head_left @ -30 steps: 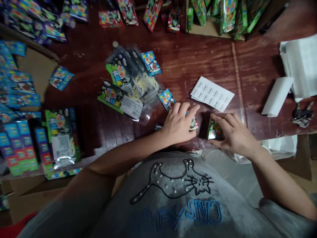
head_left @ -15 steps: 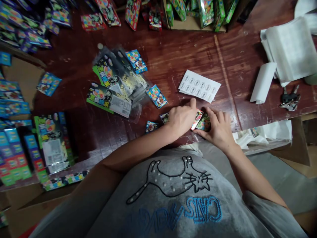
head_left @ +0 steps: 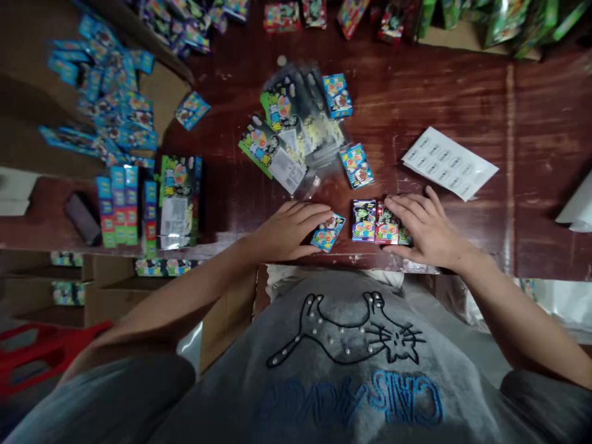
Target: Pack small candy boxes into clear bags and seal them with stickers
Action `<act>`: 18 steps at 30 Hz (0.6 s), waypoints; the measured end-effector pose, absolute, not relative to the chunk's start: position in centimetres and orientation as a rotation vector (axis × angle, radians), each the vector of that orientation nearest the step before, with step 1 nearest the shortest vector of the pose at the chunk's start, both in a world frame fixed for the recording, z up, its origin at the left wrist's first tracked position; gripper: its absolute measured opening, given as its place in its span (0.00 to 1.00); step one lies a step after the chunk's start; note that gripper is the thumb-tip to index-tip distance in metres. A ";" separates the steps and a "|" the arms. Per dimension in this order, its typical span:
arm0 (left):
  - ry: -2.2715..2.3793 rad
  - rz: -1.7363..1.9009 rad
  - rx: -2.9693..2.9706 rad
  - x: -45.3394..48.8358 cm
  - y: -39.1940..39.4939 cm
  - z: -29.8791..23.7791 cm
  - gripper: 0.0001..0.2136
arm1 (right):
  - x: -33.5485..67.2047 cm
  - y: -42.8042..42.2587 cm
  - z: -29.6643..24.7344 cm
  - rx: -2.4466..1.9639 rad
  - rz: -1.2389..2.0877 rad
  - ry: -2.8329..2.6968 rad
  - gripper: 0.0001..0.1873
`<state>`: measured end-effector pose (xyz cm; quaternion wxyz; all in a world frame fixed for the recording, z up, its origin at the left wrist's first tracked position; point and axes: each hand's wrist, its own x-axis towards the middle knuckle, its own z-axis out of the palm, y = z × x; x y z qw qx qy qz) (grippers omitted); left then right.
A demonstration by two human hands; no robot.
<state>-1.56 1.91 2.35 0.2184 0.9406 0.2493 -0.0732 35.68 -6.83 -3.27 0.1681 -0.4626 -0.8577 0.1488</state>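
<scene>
My left hand (head_left: 298, 233) grips a small blue candy box (head_left: 329, 232) by its left side, between thumb and fingers, at the near edge of the table. The box lies tilted. To its right, a purple candy box (head_left: 363, 219) and a red candy box (head_left: 386, 223) stand side by side in a row. My right hand (head_left: 423, 229) spans the row's right end, fingers over the red box and a green candy box (head_left: 405, 235), thumb along the near edge. Most of the green box is hidden. Another blue box (head_left: 357, 166) lies just beyond the row.
Printed clear sleeves (head_left: 289, 157) lie fanned out past my left hand. A white sticker sheet (head_left: 451, 163) lies beyond my right. Stacked boxes (head_left: 124, 206) stand at left, near a carton (head_left: 169, 92) of blue boxes. Purple, red and green packs line the back.
My left hand has moved left from the row and now holds a blue box. The purple and red boxes are uncovered. My right hand stays at the row's right end; the view has swung left.
</scene>
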 end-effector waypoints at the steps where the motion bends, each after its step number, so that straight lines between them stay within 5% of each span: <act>1: 0.751 -0.164 2.586 -0.9 1.6 2.0 0.37 | 35.6 -6.3 -3.1 -1.277 0.417 -2.464 0.58; 6: 1.061 0.042 2.516 2.7 -0.4 0.3 0.47 | 33.4 -4.7 -1.9 -1.149 0.293 -2.584 0.62; 12: 0.953 0.086 2.576 1.2 0.6 1.5 0.58 | 30.1 -3.5 -2.2 -1.084 0.183 -2.733 0.53; 18: 0.832 -0.093 2.742 -4.9 10.3 5.6 0.44 | 29.1 -3.5 -2.1 -1.114 0.150 -2.746 0.44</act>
